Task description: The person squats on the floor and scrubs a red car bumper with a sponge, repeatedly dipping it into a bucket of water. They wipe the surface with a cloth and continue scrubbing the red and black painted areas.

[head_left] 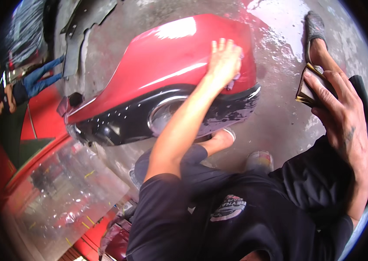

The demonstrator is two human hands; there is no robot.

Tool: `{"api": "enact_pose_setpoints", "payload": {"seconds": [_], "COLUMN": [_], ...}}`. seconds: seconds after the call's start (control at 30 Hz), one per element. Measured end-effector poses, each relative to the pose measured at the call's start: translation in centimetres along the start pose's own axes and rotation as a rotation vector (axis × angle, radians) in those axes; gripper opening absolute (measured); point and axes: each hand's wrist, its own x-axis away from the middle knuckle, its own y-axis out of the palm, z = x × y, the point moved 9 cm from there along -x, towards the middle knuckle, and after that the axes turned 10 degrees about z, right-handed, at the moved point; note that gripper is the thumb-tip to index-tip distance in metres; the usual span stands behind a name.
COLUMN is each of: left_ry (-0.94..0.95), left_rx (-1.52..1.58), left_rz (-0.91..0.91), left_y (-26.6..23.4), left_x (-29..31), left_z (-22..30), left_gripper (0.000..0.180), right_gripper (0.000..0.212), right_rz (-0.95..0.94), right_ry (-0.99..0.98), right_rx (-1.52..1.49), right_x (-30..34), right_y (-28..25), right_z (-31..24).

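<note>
A red car bumper with a black lower part and a round opening lies in front of me. My left hand rests on the red paint near the bumper's right end, its fingers stretched forward. Beneath its palm a crumpled pinkish-purple cloth shows at the side, pressed against the paint. Away to the right, over my knee, my right hand is closed round a dark, flat block with yellowish edges, which looks like a sanding block. Its far side is hidden by my fingers.
A clear cup stands on the wet grey floor near my legs. Dark panel pieces lie beyond the bumper at the left. Plastic sheeting covers red bodywork at lower left. Another person in jeans is at far left.
</note>
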Motion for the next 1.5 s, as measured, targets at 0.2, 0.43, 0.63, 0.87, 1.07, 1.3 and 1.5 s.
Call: {"api": "enact_pose_setpoints", "payload": {"seconds": [0.2,0.43,0.63,0.87,1.07,1.3,1.5], "left_ry": [-0.373,-0.747,-0.277,0.298,-0.028,-0.617,-1.471], "left_rx": [-0.235,-0.391,-0.305,-0.105,0.409,0.295,0.448], "left_rz": [0.160,0.358,0.219,0.161,0.254,0.854,1.161], "left_y": [-18.2,-27.1,-13.3,-2.6,-15.0,-37.3,-26.2], "left_x": [11.0,19.3,9.0,5.3,9.9,37.0,69.7], "left_z": [-15.3,-24.3,-9.5,5.7,2.3,-10.0,-15.2], "left_gripper": [0.047,0.053,0.048,0.023,0.044,0.037,0.031], "right_gripper": [0.065,0.049,0.050,0.048,0.052,0.054,0.058], "right_rz": [-0.118,-0.065,-0.105,-0.020,-0.103,-0.044,0.044], "right_ry": [-0.081,-0.127,-0.099,-0.072,-0.016,0.033,-0.103], "right_rx": [-0.049,-0.054,-0.019,-0.095,-0.168,-0.094,-0.024], "right_x": [-1.3,-2.2,-2.4,-4.3,-5.0,-4.9,-4.4], "right_y": [1.1,1.8,2.6,1.9,3.2,4.5,5.5], "right_z": [-2.3,-3.9,-3.6,-3.2,-3.1,-0.5,0.2]}}
